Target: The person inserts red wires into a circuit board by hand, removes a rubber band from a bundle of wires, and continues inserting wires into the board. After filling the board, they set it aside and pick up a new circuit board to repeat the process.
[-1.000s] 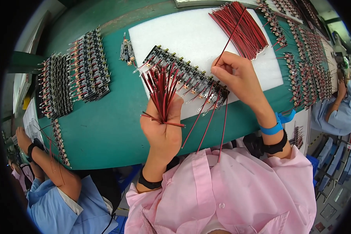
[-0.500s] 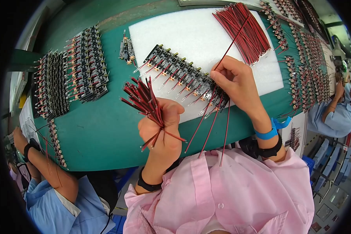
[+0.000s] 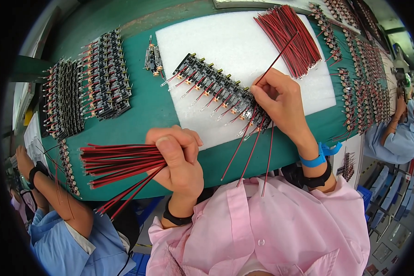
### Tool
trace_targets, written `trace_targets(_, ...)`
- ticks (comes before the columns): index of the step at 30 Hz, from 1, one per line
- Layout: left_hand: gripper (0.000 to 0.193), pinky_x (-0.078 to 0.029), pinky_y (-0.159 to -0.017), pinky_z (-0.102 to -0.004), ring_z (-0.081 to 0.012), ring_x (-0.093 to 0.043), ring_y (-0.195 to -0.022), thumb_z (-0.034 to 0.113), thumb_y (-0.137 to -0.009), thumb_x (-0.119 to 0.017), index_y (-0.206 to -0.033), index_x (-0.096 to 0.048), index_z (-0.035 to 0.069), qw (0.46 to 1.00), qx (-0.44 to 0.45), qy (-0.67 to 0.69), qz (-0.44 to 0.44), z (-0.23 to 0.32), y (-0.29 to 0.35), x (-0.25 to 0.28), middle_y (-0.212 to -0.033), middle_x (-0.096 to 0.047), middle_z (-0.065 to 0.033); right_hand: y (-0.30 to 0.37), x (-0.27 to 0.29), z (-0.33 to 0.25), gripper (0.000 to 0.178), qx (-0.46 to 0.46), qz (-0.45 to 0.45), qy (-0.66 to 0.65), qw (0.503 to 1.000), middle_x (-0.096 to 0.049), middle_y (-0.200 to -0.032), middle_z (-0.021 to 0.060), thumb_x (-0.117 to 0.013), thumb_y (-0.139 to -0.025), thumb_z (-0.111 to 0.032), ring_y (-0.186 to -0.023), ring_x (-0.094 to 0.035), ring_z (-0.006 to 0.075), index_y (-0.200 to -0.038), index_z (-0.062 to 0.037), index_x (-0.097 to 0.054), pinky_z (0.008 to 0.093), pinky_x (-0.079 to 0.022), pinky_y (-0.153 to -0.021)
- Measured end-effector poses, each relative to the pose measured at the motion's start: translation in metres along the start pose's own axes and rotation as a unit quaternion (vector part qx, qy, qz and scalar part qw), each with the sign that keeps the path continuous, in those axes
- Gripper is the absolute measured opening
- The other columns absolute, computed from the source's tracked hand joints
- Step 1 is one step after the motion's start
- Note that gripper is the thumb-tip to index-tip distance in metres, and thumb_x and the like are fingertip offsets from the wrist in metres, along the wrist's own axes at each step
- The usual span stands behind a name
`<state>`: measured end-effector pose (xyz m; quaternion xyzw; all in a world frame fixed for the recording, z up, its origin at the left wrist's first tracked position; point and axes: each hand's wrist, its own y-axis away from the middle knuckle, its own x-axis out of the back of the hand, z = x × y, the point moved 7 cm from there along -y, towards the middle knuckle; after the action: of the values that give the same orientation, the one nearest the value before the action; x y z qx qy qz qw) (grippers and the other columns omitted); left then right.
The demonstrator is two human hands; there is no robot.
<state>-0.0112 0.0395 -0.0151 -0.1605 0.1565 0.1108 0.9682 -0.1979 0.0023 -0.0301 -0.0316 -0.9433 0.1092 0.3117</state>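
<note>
A bundle of red-and-black wires (image 3: pixel 122 160) fans out to the left from my left hand (image 3: pixel 178 158), which is closed around it. My right hand (image 3: pixel 280 94) pinches a single red-and-black wire (image 3: pixel 283 51) that points up and away, over the right end of a row of small circuit boards (image 3: pixel 216 87). The row lies slantwise on a white foam sheet (image 3: pixel 207 37), with short wire leads and clear-tipped parts along its near side. Several long wires (image 3: pixel 249 158) hang from its right end toward me.
A loose pile of red-and-black wires (image 3: pixel 292 43) lies on the foam's far right. Stacked circuit boards (image 3: pixel 106 76) stand at left on the green mat (image 3: pixel 142 115), with a small pair of boards (image 3: pixel 153 60) beside the foam. Co-workers in blue (image 3: pixel 73 239) sit on both sides.
My left hand has turned and shifted left, swinging the wire bundle from upright to pointing left. My right hand stays nearly in place with its wire.
</note>
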Motion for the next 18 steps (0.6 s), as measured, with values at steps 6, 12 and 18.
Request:
trace_targets(6,0.027,-0.03,-0.042,-0.0248,-0.006,-0.022,-0.035,0.025,-0.089,-0.034,-0.07,-0.038,0.006,1.0,0.003,0.002,0.002,0.001,0.0,0.001,-0.045,-0.028,0.0014,0.001,0.0,-0.002,0.008,0.012,0.009,0.037,0.999,-0.046,-0.058,0.0016,-0.057,-0.067,-0.002,-0.051,-0.04,0.0066,-0.064,0.0008,-0.05,0.02,-0.031,-0.045)
trace_targets(12,0.027,-0.03,-0.042,-0.0248,-0.0061,-0.022,-0.035,0.025,-0.088,-0.034,-0.07,-0.037,0.006,1.0,0.005,0.002,0.004,0.002,-0.001,0.0,-0.045,-0.028,0.0013,0.004,0.001,-0.014,0.008,0.074,0.025,0.1,0.992,-0.049,-0.061,0.0047,-0.059,-0.065,-0.001,-0.055,-0.045,0.0133,-0.064,-0.0004,-0.051,0.0237,-0.034,-0.049)
trace_targets(18,0.027,-0.03,-0.041,-0.0245,-0.0062,-0.021,-0.035,0.026,-0.089,-0.033,-0.07,-0.036,0.006,1.0,-0.004,0.012,-0.004,0.003,-0.002,0.001,-0.044,-0.028,0.0013,0.001,-0.001,-0.028,0.008,0.125,-0.006,0.171,0.977,-0.048,-0.063,0.0062,-0.059,-0.063,0.0,-0.061,-0.047,0.0208,-0.065,-0.0018,-0.052,0.0282,-0.034,-0.057)
